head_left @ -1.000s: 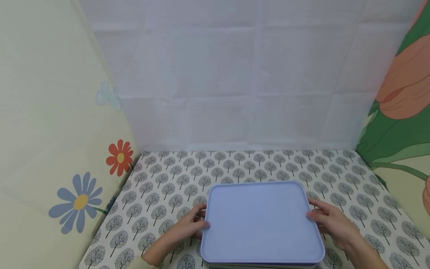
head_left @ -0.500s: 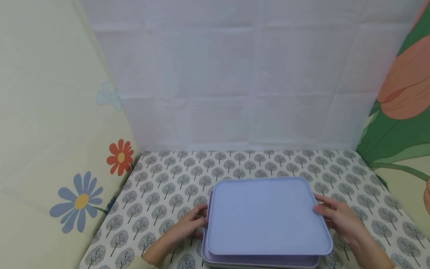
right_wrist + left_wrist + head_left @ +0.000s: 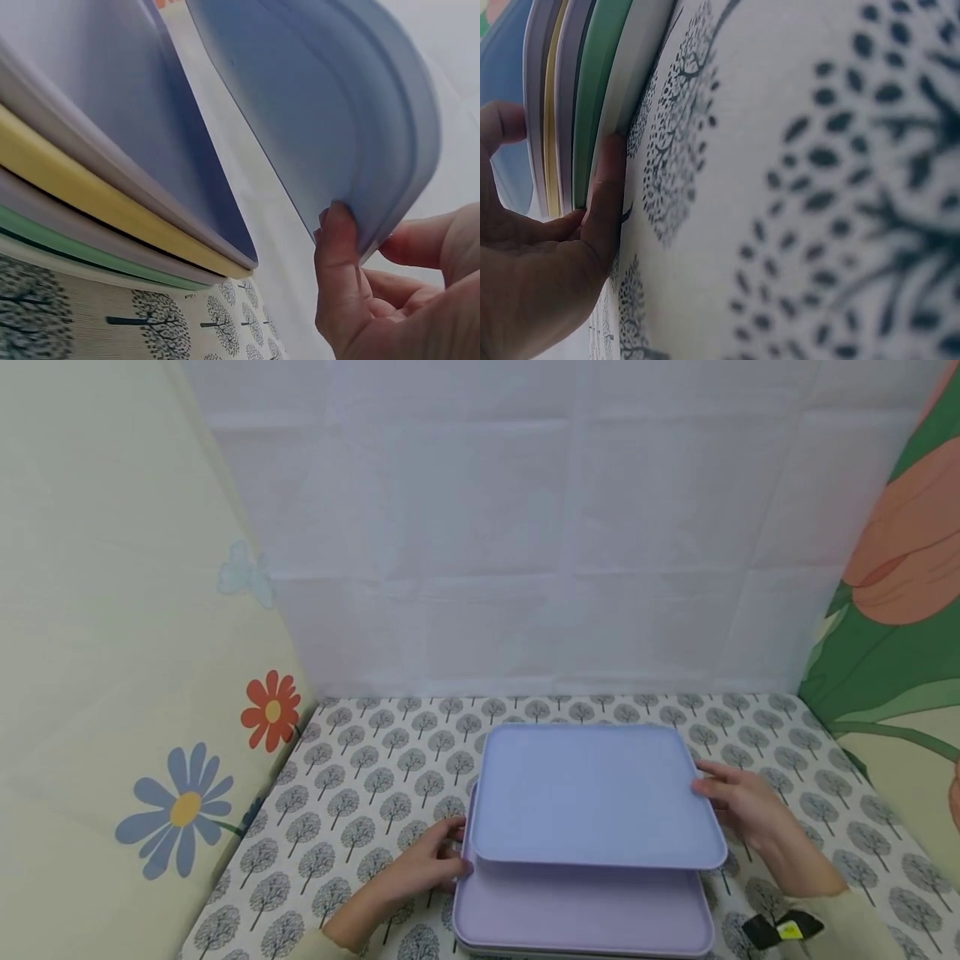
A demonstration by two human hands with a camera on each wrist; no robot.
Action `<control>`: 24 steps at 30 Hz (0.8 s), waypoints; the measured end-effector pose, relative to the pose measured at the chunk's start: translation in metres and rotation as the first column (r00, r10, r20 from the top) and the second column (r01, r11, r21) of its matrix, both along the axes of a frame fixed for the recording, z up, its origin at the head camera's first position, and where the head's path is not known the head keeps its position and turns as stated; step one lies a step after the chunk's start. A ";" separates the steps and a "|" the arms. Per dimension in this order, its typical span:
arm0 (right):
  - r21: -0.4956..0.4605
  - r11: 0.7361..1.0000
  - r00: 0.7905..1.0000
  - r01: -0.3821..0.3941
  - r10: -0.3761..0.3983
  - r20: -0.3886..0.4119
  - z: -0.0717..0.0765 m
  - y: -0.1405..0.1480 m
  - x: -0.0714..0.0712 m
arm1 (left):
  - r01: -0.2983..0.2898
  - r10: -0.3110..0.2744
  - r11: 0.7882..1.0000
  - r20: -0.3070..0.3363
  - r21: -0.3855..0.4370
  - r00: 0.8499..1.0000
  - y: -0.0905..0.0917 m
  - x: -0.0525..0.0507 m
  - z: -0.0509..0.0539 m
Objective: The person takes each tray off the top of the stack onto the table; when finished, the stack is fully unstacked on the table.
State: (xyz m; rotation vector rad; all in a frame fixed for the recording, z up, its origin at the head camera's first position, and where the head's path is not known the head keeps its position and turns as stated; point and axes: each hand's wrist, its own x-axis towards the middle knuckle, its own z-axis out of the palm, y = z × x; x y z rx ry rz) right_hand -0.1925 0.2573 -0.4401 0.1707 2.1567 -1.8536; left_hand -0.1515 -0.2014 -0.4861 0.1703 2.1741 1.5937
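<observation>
A blue tray (image 3: 596, 793) is raised over a stack whose top piece is a purple tray (image 3: 585, 910). My right hand (image 3: 750, 806) pinches the blue tray's right edge, thumb above and fingers below; the right wrist view shows the blue tray (image 3: 300, 97) tilted and apart from the stack. With the left hand (image 3: 423, 864) I hold the stack's left side, thumb on the purple rim. In the left wrist view, fingers of the left hand (image 3: 540, 262) curl round the edges of purple, yellow, green (image 3: 600, 97) and white layers.
The stack stands at the near edge of a cloth (image 3: 375, 777) printed with trees. A white sheet (image 3: 525, 527) hangs at the back, with flowered panels on the left (image 3: 112, 652) and right (image 3: 907, 543).
The blue tray has risen off the stack and shifted away toward the back, with the right hand on its edge, baring the purple tray. My left hand has hardly moved.
</observation>
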 end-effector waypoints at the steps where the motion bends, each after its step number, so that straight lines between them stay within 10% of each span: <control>1: -0.003 1.000 1.000 0.002 -0.002 0.001 0.000 0.000 -0.003 | 0.000 0.000 1.000 0.000 -0.002 1.000 0.000 0.000 0.000; 24: 0.033 0.999 0.998 0.030 -0.031 0.049 0.005 -0.005 -0.076 | 0.008 -0.008 0.998 -0.001 -0.057 1.000 -0.001 0.000 0.000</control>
